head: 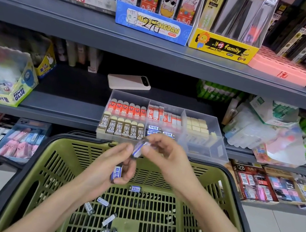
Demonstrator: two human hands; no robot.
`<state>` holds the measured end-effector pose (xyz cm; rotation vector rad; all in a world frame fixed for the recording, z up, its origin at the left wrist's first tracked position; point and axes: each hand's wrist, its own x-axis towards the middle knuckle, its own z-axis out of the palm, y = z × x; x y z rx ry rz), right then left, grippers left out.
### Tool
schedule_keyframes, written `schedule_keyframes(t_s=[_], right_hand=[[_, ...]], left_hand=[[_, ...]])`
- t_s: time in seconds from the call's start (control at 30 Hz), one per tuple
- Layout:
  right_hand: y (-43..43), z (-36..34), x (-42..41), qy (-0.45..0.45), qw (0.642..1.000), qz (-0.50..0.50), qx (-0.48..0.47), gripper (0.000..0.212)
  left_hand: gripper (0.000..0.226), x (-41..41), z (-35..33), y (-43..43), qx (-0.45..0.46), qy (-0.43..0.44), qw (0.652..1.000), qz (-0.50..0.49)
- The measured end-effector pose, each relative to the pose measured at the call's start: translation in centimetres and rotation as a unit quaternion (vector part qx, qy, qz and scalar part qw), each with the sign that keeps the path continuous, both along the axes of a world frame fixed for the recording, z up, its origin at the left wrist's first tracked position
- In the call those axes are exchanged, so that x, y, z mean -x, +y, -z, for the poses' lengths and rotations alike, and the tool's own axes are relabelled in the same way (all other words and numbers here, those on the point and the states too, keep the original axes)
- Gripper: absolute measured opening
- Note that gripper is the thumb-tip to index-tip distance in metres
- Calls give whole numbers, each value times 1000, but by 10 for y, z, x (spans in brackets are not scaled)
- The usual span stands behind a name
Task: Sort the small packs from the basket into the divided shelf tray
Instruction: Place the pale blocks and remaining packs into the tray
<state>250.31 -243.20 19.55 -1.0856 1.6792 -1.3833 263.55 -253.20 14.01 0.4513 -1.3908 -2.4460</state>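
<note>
Starting with the biggest thing, the green basket [46, 160], sitting low and close. Holding loose small packs [109, 218] on its floor, mostly toward the near side.

Looking just past its far rim to the clear divided tray [209, 152], resting on the shelf. Showing red packs at the back left, brown packs at the front left and pale blocks on the right. Keeping the matching blue packs [154, 129] in the front middle box.

Meeting over the far rim of the basket, the left hand [117, 162] and the right hand [163, 154], fingertips almost touching. Pinching one blue and white pack [139, 148] between them, with left fingers on its lower end and right fingers on its upper end. Looking a bit blurry, but standing nearly upright, with its long side running up and away and its top end leaning toward the tray.

Also hugging a second blue pack [117, 173] under the curled lower fingers of the left hand, label facing up.

Guessing at the next move: lying straight ahead of the pinched pack, just beyond the right fingertips, the blue box. Probably needing only a short reach forward, with the right hand being the nearer one. Likely needing a turn too, laying the long side flat like the blue packs already in there.
</note>
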Motion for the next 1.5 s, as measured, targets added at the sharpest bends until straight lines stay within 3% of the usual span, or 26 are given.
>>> schedule_keyframes(t_s=[0.07, 0.1, 0.17, 0.23, 0.3, 0.37, 0.4, 0.57, 0.73, 0.9, 1.23, 1.37, 1.4, 1.5], right_hand=[[1, -6, 20, -48, 997, 52, 39, 12], [0, -11, 34, -16, 995, 89, 40, 11], [-5, -18, 60, 141, 980, 137, -23, 11], [-13, -15, 80, 330, 927, 112, -138, 13], [-23, -9, 87, 472, 851, 35, -226, 18], [-30, -5, 86, 539, 801, -26, -260, 18], [-33, -4, 85, 544, 796, -40, -262, 17], [-25, 0, 90, 493, 838, -57, -227, 19], [-19, 9, 89, 469, 861, -1, -198, 19], [-20, 4, 90, 380, 898, -30, -220, 14], [-19, 4, 88, 354, 911, -28, -211, 27], [-15, -7, 79, 420, 888, -6, -189, 21], [-13, -11, 75, 408, 899, 3, -156, 20], [-2, -24, 51, 258, 965, -41, -38, 22]], left_hand=[[34, 1, 0, -1, -29, 5, 1000, 2], [30, 1, 0, -2, -50, 11, 999, 6], [37, 2, 0, -4, -84, 19, 996, 13], [52, 3, 2, -6, -94, 19, 995, 14], [56, 3, 3, -7, -84, 13, 996, 6], [50, 3, 1, -7, -59, 10, 998, -3], [46, 2, 0, -7, -47, 9, 999, -9], [40, 2, -5, -3, 4, -17, 998, -52], [36, 2, -10, 1, 56, -41, 995, -77], [37, 0, -9, -1, 39, -12, 997, -65], [45, -1, -12, -4, 55, -12, 995, -84], [46, 3, -17, -5, 80, -31, 991, -104], [46, 5, -19, -5, 85, -33, 990, -108], [36, 12, -26, -4, 73, -21, 991, -113]])
